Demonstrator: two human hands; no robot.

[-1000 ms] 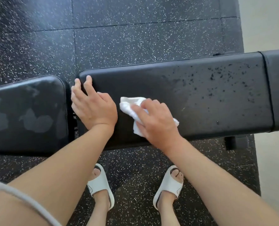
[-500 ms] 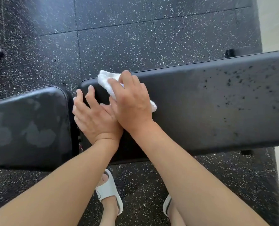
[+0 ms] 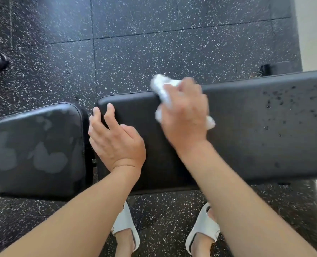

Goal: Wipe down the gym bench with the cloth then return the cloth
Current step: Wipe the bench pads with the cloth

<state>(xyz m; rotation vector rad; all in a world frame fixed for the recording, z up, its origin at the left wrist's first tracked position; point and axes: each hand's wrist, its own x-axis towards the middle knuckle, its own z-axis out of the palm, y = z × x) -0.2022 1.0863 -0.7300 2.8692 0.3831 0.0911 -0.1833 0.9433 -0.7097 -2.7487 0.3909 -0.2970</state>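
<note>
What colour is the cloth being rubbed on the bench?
White. The cloth, bunched in the right hand, shows against the black bench pad in the head view.

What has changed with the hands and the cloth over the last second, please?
The right hand, gripping the white cloth, swept from the bench pad's near edge to its far edge, then rightward along it. The left hand stayed resting on the pad's left end.

Motion-blurred cloth [image 3: 161, 89] (bench [image 3: 265, 136] cropped right)

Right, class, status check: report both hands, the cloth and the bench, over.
Right hand grips white cloth at long bench pad far edge. Left hand open, resting on pad's near end. Dark specks at right unwiped. Nothing in the way.
</note>
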